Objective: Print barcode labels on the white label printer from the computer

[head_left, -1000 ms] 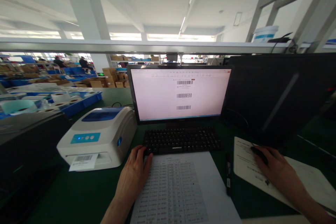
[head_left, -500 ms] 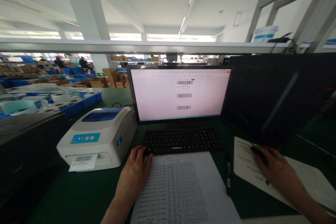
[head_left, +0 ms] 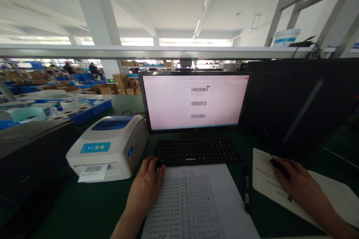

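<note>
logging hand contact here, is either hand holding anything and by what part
The right hand covers a dark mouse, palm on its back. The left hand holds nothing, resting at the keyboard edge.

Left hand (head_left: pixel 146 186) flat, palm down, fingers forward; right hand (head_left: pixel 300 183) cupped, palm down, forearm angled in from near right.

The room is a big warehouse hall with a white ceiling (head_left: pixel 168 7), white pillars (head_left: pixel 108 26) and a long lamp (head_left: pixel 200 16). Daylight comes through a band of windows (head_left: pixel 174 41) at the far wall. Cardboard boxes (head_left: pixel 123 84) and blue bins (head_left: pixel 89 110) stand behind the green desk (head_left: pixel 84 201).
</note>
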Demonstrator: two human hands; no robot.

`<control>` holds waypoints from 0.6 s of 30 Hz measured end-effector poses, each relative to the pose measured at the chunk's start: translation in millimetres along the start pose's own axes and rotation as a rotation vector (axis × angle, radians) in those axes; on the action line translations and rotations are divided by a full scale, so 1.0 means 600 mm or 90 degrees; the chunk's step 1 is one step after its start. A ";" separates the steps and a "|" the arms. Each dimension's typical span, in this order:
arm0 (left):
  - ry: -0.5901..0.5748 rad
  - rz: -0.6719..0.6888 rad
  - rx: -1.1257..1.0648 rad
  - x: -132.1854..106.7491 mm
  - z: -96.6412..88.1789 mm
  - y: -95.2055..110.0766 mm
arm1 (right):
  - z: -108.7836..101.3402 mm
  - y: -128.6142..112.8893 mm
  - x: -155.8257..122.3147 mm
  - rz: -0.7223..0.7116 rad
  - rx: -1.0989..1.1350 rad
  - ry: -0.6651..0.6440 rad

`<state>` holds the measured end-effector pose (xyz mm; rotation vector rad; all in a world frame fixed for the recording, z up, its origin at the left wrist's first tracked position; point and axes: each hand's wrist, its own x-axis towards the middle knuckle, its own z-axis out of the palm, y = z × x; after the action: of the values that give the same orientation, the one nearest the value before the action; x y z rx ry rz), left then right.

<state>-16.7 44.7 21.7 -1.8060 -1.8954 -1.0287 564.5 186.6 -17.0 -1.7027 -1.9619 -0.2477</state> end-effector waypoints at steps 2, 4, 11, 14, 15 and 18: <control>0.005 0.004 0.005 -0.001 0.001 0.000 | -0.002 -0.001 -0.001 0.014 0.021 -0.010; 0.011 0.007 0.011 -0.002 0.003 -0.001 | -0.004 -0.003 -0.003 0.032 0.032 -0.008; 0.015 0.019 0.024 -0.005 0.009 -0.005 | 0.000 0.001 -0.004 0.018 0.021 -0.015; 0.017 0.022 0.023 -0.005 0.010 -0.005 | 0.004 0.006 -0.002 0.003 0.029 -0.009; 0.018 0.023 0.021 -0.004 0.009 -0.005 | 0.006 0.008 -0.002 0.002 0.031 -0.008; 0.016 0.017 0.014 -0.004 0.008 -0.005 | 0.007 0.010 0.000 0.017 0.029 -0.020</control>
<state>-17.8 46.4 15.6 -1.7934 -1.8545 -1.0140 569.1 189.7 -21.6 -1.7115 -1.9520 -0.1657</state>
